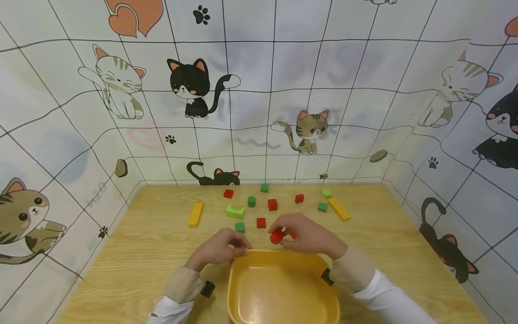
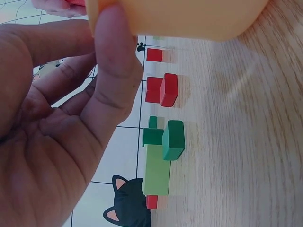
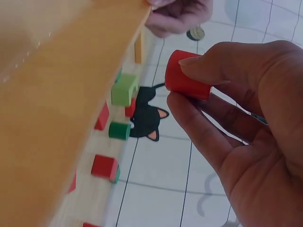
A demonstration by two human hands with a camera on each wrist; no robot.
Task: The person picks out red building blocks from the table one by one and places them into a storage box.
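My right hand [image 1: 305, 234] pinches a red cylinder block [image 3: 187, 75] between thumb and fingers, just above the far rim of a yellow plastic tray [image 1: 283, 288]. In the head view the red cylinder [image 1: 276, 236] shows at the fingertips, and a bit of another red block [image 1: 293, 234] peeks out beside the fingers. With thumb and fingers, my left hand [image 1: 224, 246] grips the tray's far left corner. The left wrist view shows that hand [image 2: 57, 113] holding the tray wall [image 2: 189, 19] from close up. Inside, the tray's visible floor is bare.
Beyond the tray, blocks lie scattered on the wooden table [image 1: 158, 252]: red blocks [image 1: 273, 204], green blocks [image 1: 240, 227], a light green arch block [image 1: 235, 212], and long yellow blocks [image 1: 195, 214] at left and right [image 1: 339, 209]. A cat-print curtain [image 1: 259, 108] encloses the table.
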